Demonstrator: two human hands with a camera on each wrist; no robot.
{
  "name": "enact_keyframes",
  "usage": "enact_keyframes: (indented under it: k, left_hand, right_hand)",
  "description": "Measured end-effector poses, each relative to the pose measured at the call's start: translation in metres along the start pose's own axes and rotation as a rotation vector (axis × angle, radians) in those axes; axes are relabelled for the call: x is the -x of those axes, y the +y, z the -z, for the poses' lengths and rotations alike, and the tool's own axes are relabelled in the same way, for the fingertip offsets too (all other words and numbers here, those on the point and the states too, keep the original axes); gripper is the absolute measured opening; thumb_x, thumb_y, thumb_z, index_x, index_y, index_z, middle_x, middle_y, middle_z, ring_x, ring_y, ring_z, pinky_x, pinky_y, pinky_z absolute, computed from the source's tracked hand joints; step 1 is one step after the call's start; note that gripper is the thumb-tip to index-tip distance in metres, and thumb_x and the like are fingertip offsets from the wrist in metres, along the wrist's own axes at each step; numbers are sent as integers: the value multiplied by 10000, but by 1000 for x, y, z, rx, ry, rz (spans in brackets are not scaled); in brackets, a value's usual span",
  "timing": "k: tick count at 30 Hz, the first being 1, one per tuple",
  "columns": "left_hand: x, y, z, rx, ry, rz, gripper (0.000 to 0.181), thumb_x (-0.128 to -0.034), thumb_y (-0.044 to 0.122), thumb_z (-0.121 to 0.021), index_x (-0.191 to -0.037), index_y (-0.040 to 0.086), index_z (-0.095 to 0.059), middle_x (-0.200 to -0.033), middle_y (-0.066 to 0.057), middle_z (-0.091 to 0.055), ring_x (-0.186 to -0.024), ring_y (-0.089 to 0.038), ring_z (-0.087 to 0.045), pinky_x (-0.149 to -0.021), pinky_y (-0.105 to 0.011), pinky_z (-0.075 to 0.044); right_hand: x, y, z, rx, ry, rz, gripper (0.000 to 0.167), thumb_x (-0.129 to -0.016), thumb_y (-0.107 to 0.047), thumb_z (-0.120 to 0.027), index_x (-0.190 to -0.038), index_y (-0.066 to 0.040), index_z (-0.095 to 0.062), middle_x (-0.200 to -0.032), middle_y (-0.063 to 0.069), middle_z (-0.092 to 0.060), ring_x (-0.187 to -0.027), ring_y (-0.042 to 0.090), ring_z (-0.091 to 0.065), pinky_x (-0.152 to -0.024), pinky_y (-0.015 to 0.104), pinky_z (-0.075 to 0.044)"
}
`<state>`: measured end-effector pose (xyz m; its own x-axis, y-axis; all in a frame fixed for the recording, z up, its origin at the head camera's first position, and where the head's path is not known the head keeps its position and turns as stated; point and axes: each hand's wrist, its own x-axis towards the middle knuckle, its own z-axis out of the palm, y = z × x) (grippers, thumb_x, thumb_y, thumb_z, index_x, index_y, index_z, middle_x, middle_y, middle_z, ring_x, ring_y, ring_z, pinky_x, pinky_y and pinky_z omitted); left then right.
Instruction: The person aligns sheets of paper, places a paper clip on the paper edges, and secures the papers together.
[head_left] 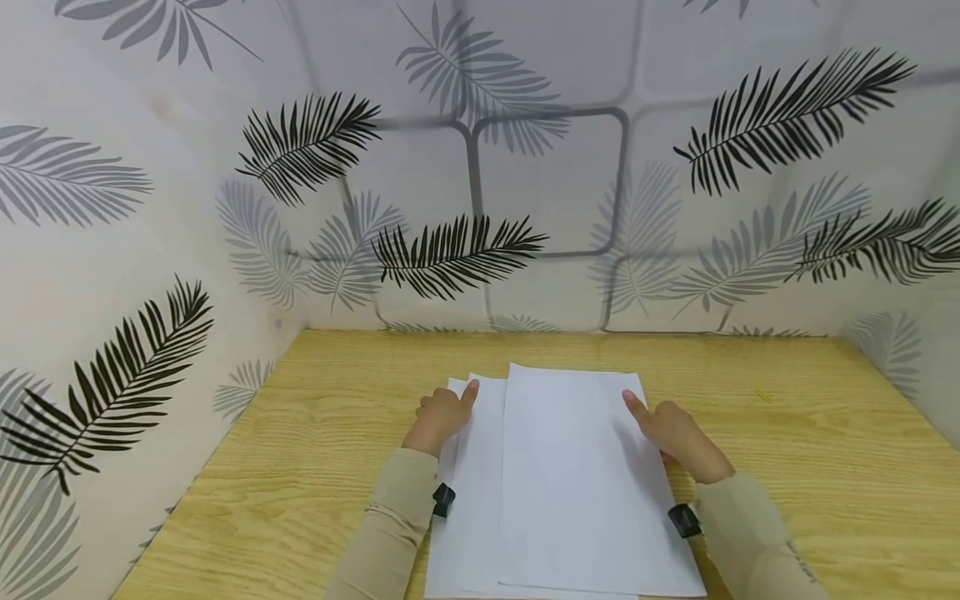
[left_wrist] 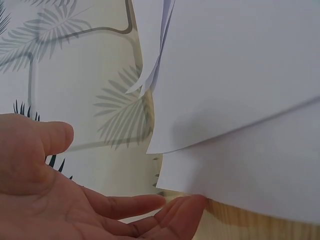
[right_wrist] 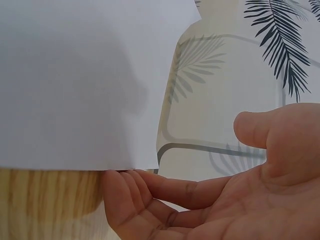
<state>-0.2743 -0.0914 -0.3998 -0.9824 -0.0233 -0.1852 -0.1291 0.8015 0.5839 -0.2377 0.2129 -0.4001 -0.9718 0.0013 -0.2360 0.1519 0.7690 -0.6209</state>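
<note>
Several white paper sheets lie overlapped on the wooden table in the head view: the upper sheet (head_left: 577,475) lies to the right, shifted over the lower sheets (head_left: 476,483) at the left. My left hand (head_left: 442,412) is at the left edge of the lower sheets. In the left wrist view its fingertips (left_wrist: 187,212) touch or nearly touch a sheet's edge, with the thumb apart from the paper. Beside the upper sheet's right edge is my right hand (head_left: 675,433). Its fingertips (right_wrist: 120,195) meet the paper's edge in the right wrist view, and the thumb stands away.
The wooden table (head_left: 300,467) meets patterned walls (head_left: 540,183) with leaf prints at the back and sides. A small yellow scrap (head_left: 763,395) lies to the right of the paper. Each wrist wears a small black device, such as the one at the right cuff (head_left: 684,520).
</note>
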Motion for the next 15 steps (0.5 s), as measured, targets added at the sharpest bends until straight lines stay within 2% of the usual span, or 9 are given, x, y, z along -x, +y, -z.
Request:
enact_keyframes:
  k: [7, 15]
  left_hand:
    - [2, 2, -1, 2, 3, 5, 703, -1034, 457, -331, -1241, -192, -504, -1215, -370, -478, -1130, -505, -444, -949, -583, -363]
    - [3, 5, -3, -2, -1, 11, 697, -1034, 461, -331, -1231, -180, -524, -1194, -357, -496, -1106, -483, -463, -933, -571, -380]
  right_hand:
    - [1, -1, -1, -5, -1, 1, 768, -1027, -506, -305, -1084, 247, -444, -690, 122, -450, -487, 165, -464, -488, 255, -421]
    - [0, -1, -3, -6, -10, -5, 793, -1026, -510, -303, -1133, 267, -418, -691, 123, -456, -472, 162, -469, -504, 264, -435]
